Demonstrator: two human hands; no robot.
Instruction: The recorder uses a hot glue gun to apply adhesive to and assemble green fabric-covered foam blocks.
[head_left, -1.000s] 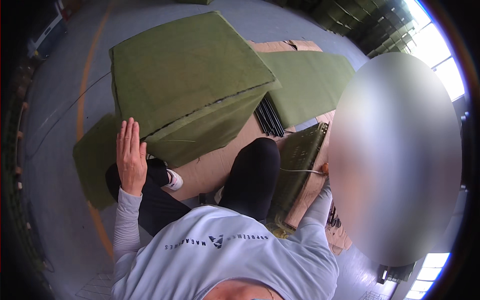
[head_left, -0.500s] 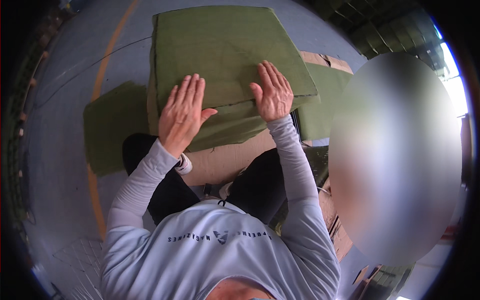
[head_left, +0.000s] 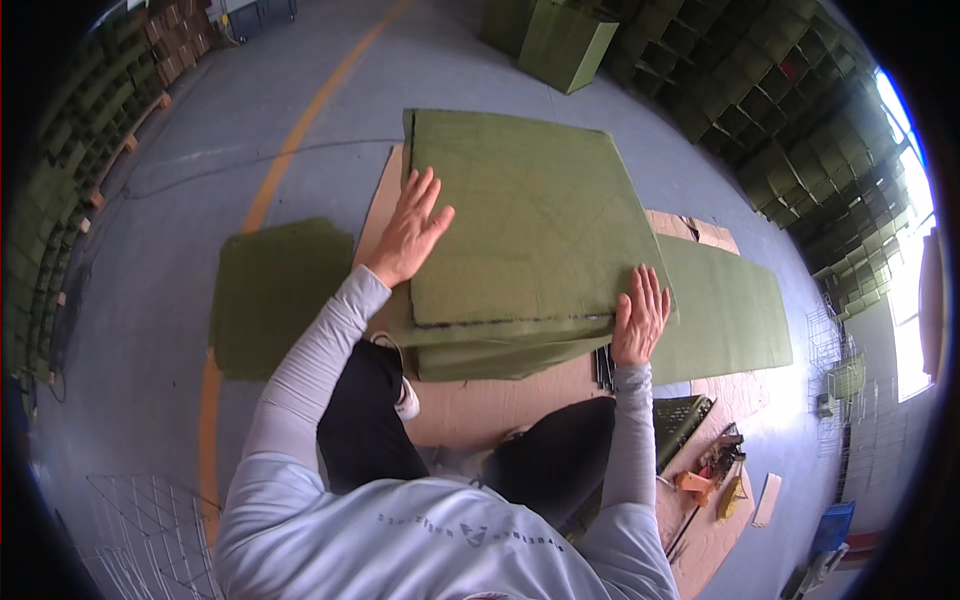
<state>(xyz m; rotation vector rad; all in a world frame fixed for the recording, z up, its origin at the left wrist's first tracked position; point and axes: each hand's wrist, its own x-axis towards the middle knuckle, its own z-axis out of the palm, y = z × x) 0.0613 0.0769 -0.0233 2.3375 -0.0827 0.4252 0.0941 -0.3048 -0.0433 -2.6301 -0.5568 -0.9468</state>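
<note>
A large box-like shape covered in green cloth (head_left: 520, 220) stands right in front of me, with a dark line running along its near and left edges. Loose cloth hangs below the near edge. Over its left edge my left hand (head_left: 408, 238) is spread, fingers pointing away and thumb apart, holding nothing. At the near right corner my right hand (head_left: 642, 315) rests with straight fingers along the edge, also holding nothing. Whether the left palm presses on the cloth is hard to tell.
Flat green sheets lie left (head_left: 280, 300) and right (head_left: 720, 310) of the box, over brown cardboard (head_left: 470, 410). An orange tool (head_left: 695, 486) and a yellow one (head_left: 733, 497) lie at the right. Stacked green boxes (head_left: 780, 130) line the far right. Wire racks (head_left: 140, 530) stand at lower left.
My hands have moved apart, left to the box's left edge and right to its near right corner. The view has shifted, showing more floor ahead. The large blurred shape at the right is gone.
</note>
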